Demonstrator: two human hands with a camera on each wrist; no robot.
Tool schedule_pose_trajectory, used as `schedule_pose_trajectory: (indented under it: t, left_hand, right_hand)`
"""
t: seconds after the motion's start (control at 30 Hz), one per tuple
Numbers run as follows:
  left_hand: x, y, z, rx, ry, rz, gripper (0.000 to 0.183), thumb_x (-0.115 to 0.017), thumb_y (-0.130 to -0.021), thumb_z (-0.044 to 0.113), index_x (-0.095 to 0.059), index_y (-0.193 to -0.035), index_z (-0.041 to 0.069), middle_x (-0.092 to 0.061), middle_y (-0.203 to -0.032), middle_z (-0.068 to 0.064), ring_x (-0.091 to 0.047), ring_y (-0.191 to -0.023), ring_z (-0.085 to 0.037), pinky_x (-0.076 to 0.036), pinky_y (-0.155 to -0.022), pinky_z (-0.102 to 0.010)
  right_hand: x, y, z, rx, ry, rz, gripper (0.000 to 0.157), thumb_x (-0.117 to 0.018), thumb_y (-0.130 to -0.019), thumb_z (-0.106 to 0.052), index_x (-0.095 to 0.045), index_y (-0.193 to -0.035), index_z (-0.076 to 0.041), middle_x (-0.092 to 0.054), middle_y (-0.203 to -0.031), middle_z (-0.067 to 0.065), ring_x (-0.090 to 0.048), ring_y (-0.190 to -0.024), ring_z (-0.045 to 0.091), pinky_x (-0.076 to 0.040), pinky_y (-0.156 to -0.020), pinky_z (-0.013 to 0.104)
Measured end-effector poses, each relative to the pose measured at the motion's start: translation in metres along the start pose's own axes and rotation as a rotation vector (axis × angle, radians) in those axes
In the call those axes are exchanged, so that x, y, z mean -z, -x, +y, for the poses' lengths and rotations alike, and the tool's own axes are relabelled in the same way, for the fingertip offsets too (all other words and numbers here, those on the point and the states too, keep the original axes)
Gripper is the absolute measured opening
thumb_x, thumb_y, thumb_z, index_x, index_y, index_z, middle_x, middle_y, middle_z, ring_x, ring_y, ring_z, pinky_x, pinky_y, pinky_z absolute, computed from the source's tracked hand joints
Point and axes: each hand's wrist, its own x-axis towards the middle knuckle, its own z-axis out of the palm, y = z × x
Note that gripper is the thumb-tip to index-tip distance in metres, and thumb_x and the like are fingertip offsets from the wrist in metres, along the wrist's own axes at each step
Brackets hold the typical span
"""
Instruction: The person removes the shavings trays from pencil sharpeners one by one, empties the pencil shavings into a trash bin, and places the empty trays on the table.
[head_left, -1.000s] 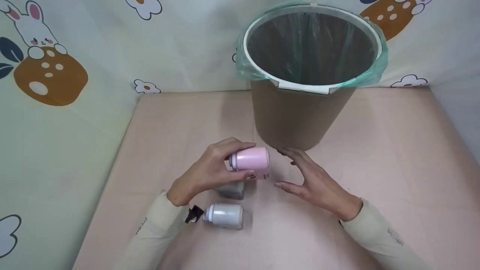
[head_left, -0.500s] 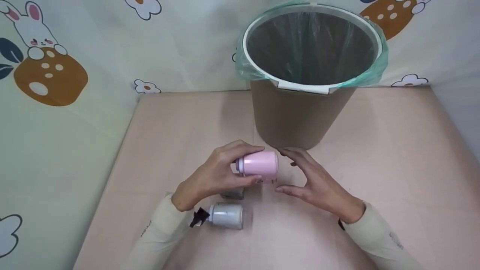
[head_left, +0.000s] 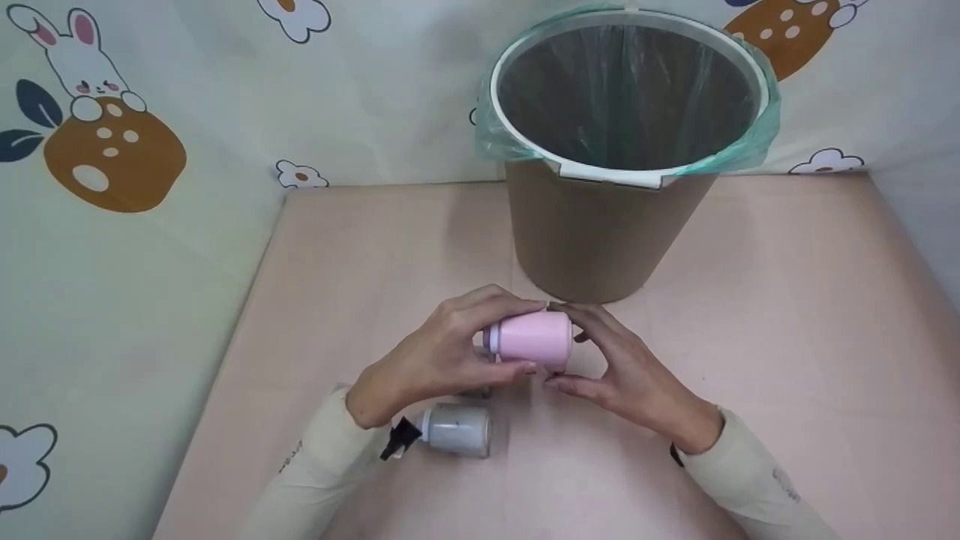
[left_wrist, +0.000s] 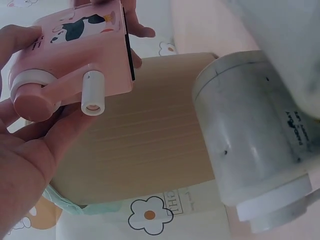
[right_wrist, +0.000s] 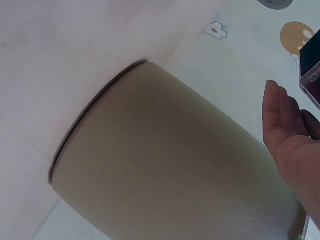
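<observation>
My left hand (head_left: 442, 349) grips a pink hand-crank pencil sharpener (head_left: 534, 339) above the table, fingers over its far side and thumb on the near side. In the left wrist view the sharpener (left_wrist: 75, 65) shows a printed cartoon, a crank arm and a white knob. Its dark end (right_wrist: 311, 62) points toward my right hand (head_left: 622, 367), whose fingers and thumb are spread around that end. The right wrist view shows these fingers apart from the dark end. Below, a grey bottle-shaped thing with a white collar (head_left: 459, 430) lies on its side.
A tall brown bin (head_left: 600, 240) lined with a green plastic bag (head_left: 754, 142) stands behind the hands. Another grey thing (head_left: 476, 392) is mostly hidden under my left hand. A patterned cloth wall (head_left: 390, 97) rises behind the pink table (head_left: 360, 247).
My left hand has carried the pink sharpener to the right and slightly nearer, up to my right hand. The right hand has stayed almost in place.
</observation>
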Motion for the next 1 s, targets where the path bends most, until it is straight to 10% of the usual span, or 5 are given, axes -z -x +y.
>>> schedule_pose_trajectory:
  t: [1.0]
  left_hand:
    - [-0.012,0.0,0.001,0.104,0.082,-0.105,0.063,-0.082,-0.084,0.017,-0.054,-0.141,0.016,-0.063,-0.137,-0.003,-0.063,-0.115,-0.016,-0.054,-0.1,-0.034]
  right_hand:
    - [0.002,0.005,-0.002,0.027,-0.096,0.084,0.052,-0.089,-0.074,-0.02,-0.066,-0.12,-0.016,-0.068,-0.112,-0.008,-0.066,-0.106,0.006,-0.056,-0.092,0.024]
